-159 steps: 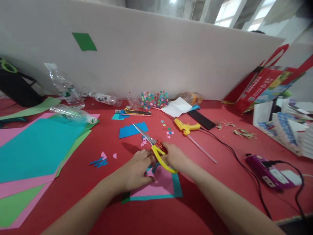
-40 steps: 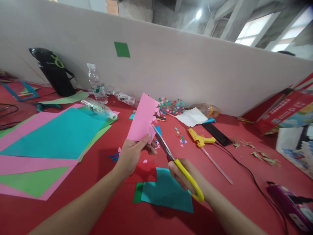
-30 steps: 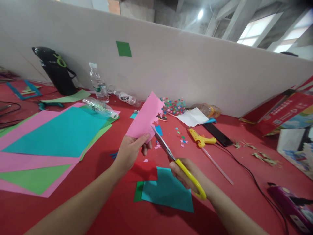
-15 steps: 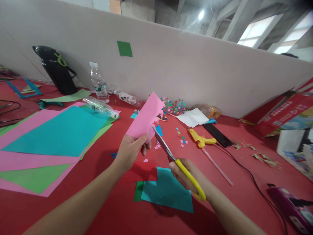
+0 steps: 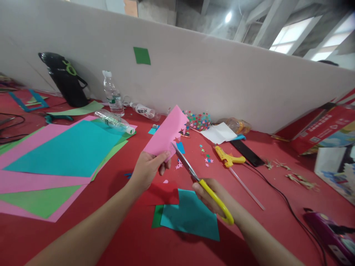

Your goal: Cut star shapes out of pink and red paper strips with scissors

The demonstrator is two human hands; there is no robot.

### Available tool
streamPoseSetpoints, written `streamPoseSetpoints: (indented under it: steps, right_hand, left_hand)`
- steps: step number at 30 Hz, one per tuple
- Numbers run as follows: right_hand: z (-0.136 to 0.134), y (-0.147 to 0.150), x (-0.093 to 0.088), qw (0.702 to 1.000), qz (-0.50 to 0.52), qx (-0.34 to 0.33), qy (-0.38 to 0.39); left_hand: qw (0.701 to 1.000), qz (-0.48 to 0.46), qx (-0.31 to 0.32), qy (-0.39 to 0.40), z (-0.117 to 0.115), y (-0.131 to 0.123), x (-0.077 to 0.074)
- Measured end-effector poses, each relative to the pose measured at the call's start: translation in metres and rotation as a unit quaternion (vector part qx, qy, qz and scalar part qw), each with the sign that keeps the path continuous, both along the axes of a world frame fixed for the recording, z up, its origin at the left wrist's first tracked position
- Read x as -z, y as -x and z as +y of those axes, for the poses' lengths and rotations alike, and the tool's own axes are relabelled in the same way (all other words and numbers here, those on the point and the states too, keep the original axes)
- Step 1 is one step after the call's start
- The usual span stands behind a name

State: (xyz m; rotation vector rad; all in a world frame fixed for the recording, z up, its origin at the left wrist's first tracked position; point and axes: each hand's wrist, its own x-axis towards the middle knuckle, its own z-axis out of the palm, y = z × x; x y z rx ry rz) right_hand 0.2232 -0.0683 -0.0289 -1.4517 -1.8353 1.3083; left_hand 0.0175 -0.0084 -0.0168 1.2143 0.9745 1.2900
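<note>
Between thumb and fingers, my left hand (image 5: 152, 165) pinches a pink sheet of paper (image 5: 165, 135) by its lower end. Small notches run along the sheet's right edge. My right hand (image 5: 210, 195) is closed around scissors (image 5: 215, 199) with yellow handles. Their blade tips meet the lower right edge of the pink paper; I cannot tell how far apart the blades are. Below the hands lie a red paper piece (image 5: 162, 194), a teal sheet (image 5: 191, 218) and a green piece (image 5: 157, 217). Tiny paper stars (image 5: 207, 159) are scattered beyond the scissors.
Large coloured sheets (image 5: 61, 151) are stacked on the left under a lying plastic bottle (image 5: 112, 120). An upright bottle (image 5: 113, 96) and a black flask (image 5: 65, 81) stand behind. To the right are a yellow glue gun (image 5: 229, 157), its cord, a black phone (image 5: 246, 152) and a purple power strip (image 5: 330, 232).
The top of the pink paper has tipped very slightly to the right. Both hands keep nearly the same place, and the scissors stay at the paper's edge.
</note>
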Motion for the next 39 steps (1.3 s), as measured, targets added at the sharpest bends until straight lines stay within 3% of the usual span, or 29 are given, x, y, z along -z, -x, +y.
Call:
streamPoseSetpoints:
  steps: [19,25,34,39]
  right_hand:
    - [0.001,0.0,0.0,1.0,0.002,0.006,0.002]
    - [0.002,0.003,-0.004,0.997,0.028,0.025,0.064]
    - [0.005,-0.002,0.0,0.988,0.107,0.017,0.111]
    - [0.002,0.0,0.0,0.987,0.1,0.021,0.128]
  left_hand:
    - [0.999,-0.024,0.023,-0.009,-0.002,0.001,-0.003]
    - [0.99,-0.116,-0.08,-0.021,0.006,0.005,-0.002]
    - [0.996,-0.084,0.006,0.01,-0.002,-0.005,0.003]
    - [0.999,-0.041,-0.015,0.012,-0.004,-0.006,0.004]
